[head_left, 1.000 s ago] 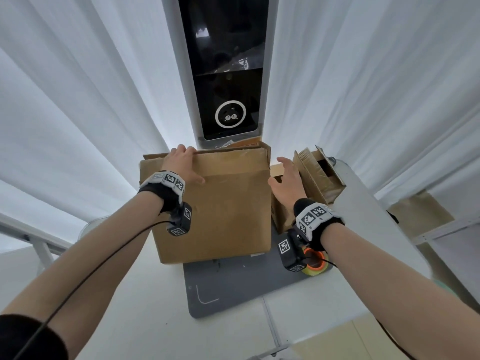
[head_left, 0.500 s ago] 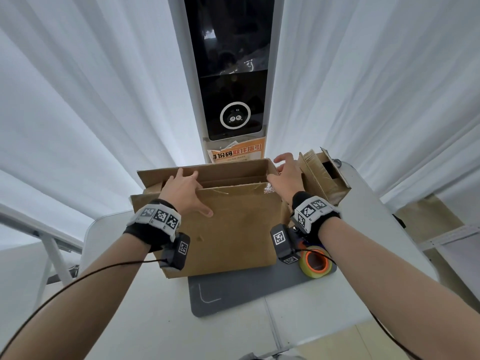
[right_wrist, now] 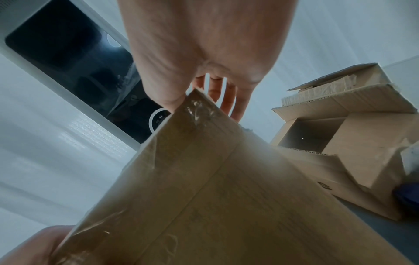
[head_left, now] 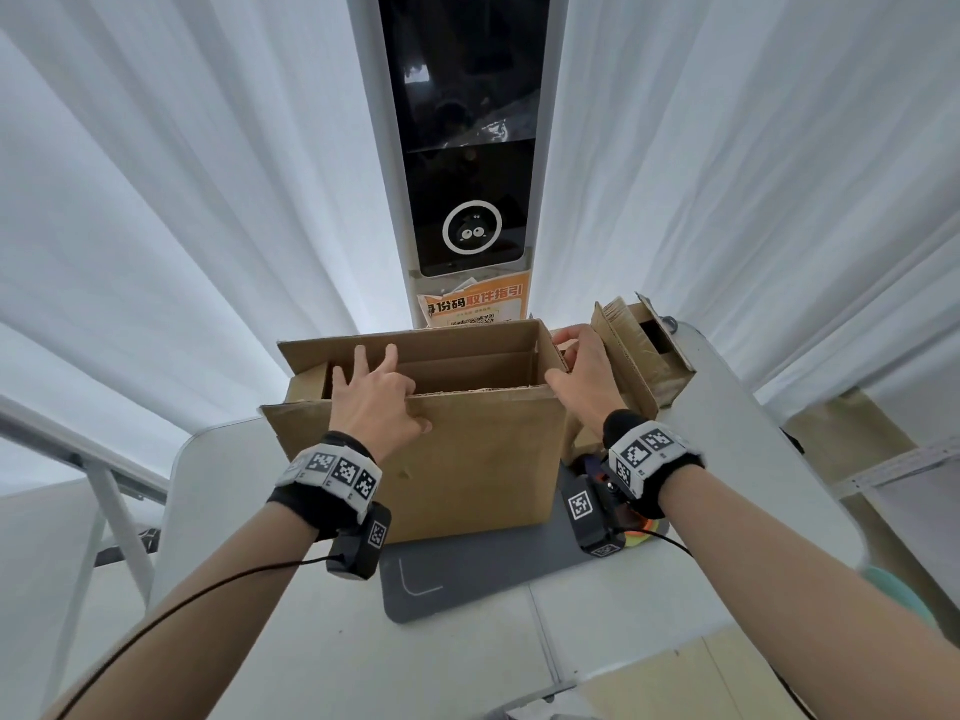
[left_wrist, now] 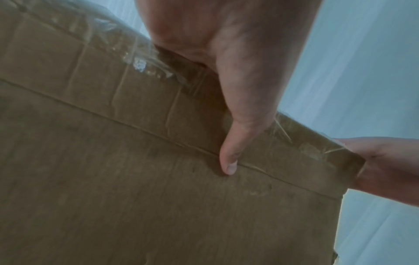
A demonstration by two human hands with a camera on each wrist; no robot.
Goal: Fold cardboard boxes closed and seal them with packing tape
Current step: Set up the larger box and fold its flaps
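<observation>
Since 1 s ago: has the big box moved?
Yes. The big box stood closed before; now its top gapes open, near edge lower against the black kiosk, uncovering the orange notice. Left hand and right hand grip its rim.

1. My left hand (left_wrist: pixel 229 59) fills the top of the left wrist view, palm toward the camera, hooked over the upper edge of the cardboard box (left_wrist: pixel 140 179).
2. Its thumb (left_wrist: pixel 233 148) runs straight down the outer wall, with the tip resting on the crease where the flap meets the panel; the fingers themselves are hidden behind the edge.
3. Wrinkled clear tape (left_wrist: pixel 127 59) lies along the flap strip above that crease, glinting in places.
4. My right hand (left_wrist: pixel 385 166) shows at the right edge, touching the box's far top corner.
5. Pale white curtain (left_wrist: pixel 362 71) fills the background beyond the box.
</observation>
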